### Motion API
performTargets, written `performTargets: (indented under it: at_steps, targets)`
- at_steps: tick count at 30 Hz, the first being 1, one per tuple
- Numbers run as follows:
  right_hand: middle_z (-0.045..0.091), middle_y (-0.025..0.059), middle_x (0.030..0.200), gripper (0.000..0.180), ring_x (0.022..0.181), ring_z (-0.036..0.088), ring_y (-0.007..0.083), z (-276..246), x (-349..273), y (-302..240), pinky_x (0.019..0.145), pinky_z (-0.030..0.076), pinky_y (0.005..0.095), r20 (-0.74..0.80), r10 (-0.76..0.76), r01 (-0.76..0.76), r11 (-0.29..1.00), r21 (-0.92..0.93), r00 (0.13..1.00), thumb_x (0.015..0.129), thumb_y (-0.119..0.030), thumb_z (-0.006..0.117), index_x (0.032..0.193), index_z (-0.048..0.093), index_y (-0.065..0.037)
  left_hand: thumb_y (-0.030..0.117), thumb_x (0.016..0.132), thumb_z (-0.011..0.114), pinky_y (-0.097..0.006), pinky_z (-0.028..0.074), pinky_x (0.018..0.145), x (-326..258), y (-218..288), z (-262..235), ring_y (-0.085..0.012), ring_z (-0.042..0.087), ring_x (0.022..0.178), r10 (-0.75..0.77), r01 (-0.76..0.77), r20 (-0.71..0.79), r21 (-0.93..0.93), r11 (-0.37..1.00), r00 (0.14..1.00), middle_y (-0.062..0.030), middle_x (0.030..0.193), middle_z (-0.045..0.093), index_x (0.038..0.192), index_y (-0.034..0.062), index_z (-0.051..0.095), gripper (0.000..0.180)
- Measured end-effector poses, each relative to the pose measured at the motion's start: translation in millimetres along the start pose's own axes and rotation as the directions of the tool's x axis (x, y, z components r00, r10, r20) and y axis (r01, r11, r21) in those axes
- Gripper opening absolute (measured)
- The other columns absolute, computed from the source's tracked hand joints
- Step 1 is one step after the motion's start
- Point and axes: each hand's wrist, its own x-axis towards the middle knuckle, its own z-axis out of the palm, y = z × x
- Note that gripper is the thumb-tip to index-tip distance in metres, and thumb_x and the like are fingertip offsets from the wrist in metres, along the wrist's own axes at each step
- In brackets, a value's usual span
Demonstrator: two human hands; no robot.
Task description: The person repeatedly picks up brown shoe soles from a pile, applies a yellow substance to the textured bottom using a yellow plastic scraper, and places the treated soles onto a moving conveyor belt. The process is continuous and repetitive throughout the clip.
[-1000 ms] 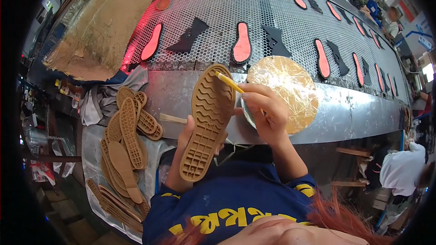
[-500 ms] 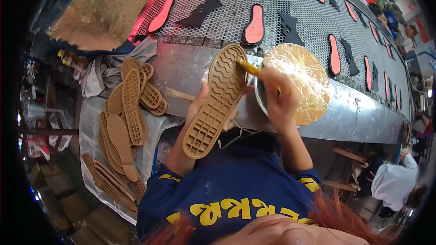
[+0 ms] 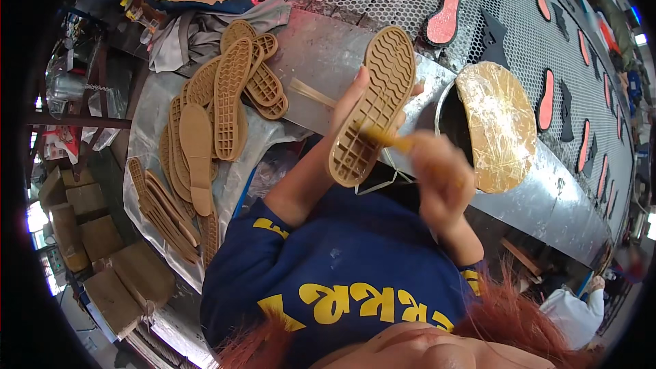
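Clearly, left hand point(image 3: 348, 100) grips tan sole point(image 3: 384, 80) by its edges; right hand point(image 3: 443, 172) (blurred) clasps a yellow tool point(image 3: 387, 138).

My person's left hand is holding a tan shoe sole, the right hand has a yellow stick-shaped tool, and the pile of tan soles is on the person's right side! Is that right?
Not quite: the pile of tan soles is on the person's left side, as the head view shows. The left hand does hold a tan shoe sole, and the right hand has a yellow stick-shaped tool.

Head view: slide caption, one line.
Left hand holds a tan treaded sole; right hand holds a motion-blurred yellow tool over it.
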Motion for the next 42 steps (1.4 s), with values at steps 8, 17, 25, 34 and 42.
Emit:
performTargets:
  at_steps: [8,17,25,34,42]
  targets:
    - [0.064,0.0171,0.103,0.020,0.090,0.061,0.0223,-22,0,0,0.083,0.047,0.0317,-0.255,0.091,-0.057,0.989,0.138,0.963,0.084,0.011,0.053,0.100,0.060,0.002,0.056,0.097,0.027,-0.031,0.054,0.053,0,1,-7,-0.0180,0.060,0.062,-0.049,0.049,-0.016,0.019,0.999,0.999,-0.0197,0.120,0.058,0.136,0.0051,0.039,0.065]
    - [0.058,0.0117,0.105,0.015,0.099,0.058,0.0230,-65,-38,9,0.084,0.049,0.0364,-0.665,0.141,-0.020,0.982,0.186,0.733,0.093,-0.006,0.054,0.107,0.056,0.000,0.049,0.099,0.029,-0.036,0.051,0.086,188,73,43,-0.0234,0.061,0.100,0.294,-0.277,0.042,0.481,0.832,0.955,-0.0151,0.117,0.059,0.122,-0.0011,0.049,0.058]
    - [0.056,0.0122,0.108,0.016,0.100,0.058,0.0241,-74,-56,21,0.080,0.051,0.0377,-0.656,0.088,0.011,0.989,0.144,0.749,0.093,-0.007,0.054,0.108,0.056,-0.001,0.034,0.091,0.056,-0.038,0.044,0.094,146,91,43,-0.0268,0.054,0.108,0.603,-0.156,0.012,0.970,0.188,0.798,-0.0176,0.121,0.052,0.136,-0.0028,0.032,0.063]
    - [0.062,0.0101,0.098,0.013,0.094,0.058,0.0190,-77,-61,37,0.087,0.045,0.0301,-0.656,0.098,-0.273,0.947,-0.169,0.748,0.087,0.002,0.057,0.099,0.062,0.004,0.034,0.079,0.066,-0.060,0.019,0.105,-89,78,22,-0.0459,0.024,0.132,0.843,0.796,0.052,0.303,-0.524,0.535,-0.0333,0.138,0.031,0.138,-0.0054,0.029,0.080]
    - [0.059,0.0081,0.078,0.016,0.084,0.054,0.0279,-60,-24,33,0.080,0.040,0.0377,-0.242,0.044,-0.221,0.589,-0.777,0.969,0.074,0.002,0.066,0.087,0.068,-0.007,0.032,0.079,0.070,-0.047,0.043,0.091,-156,127,-12,-0.0417,0.054,0.107,0.888,0.883,-0.026,0.126,-0.453,0.460,-0.0272,0.114,0.056,0.133,-0.0049,0.038,0.073]
